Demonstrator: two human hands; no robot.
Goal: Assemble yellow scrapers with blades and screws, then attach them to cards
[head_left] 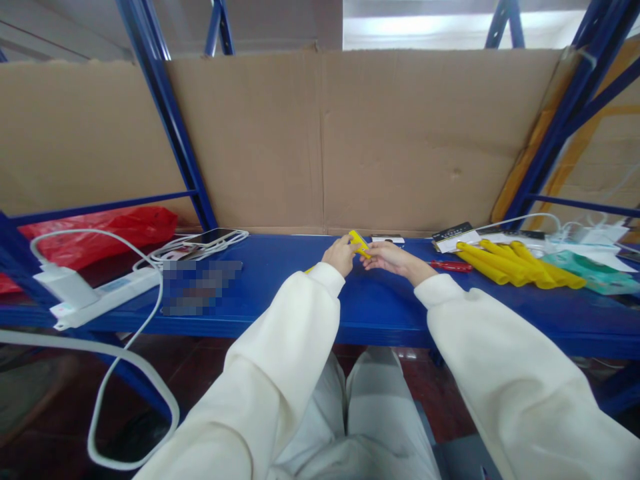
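Grasping one yellow piece, the left hand and right hand seem to adjust it, the next move likely needing steadiness.

From the head, the single camera faces forward and down, past nearby hands to cardboard

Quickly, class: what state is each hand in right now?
Left hand: closed, holding the yellow piece.
Right hand: closed, fingers at the same piece's lower end.
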